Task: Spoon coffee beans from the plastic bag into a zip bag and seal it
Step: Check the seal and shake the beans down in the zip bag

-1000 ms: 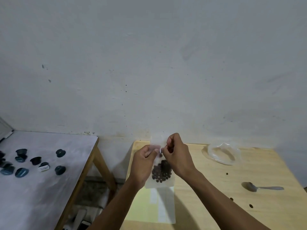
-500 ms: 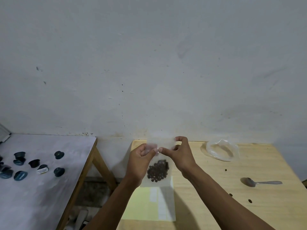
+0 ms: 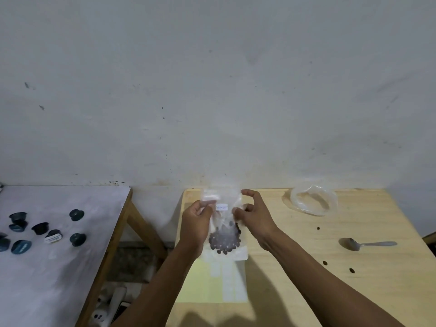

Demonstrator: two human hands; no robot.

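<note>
Both hands pinched the zip bag (image 3: 224, 223) upright above the yellow sheet (image 3: 207, 284), my left hand (image 3: 197, 223) and right hand (image 3: 253, 217) gripping its top corners so the coffee beans (image 3: 224, 239) settled low, clear of the seal.

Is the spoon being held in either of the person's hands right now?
No: the spoon lies alone on the wooden table, while the left hand and right hand both pinch the zip bag.
</note>
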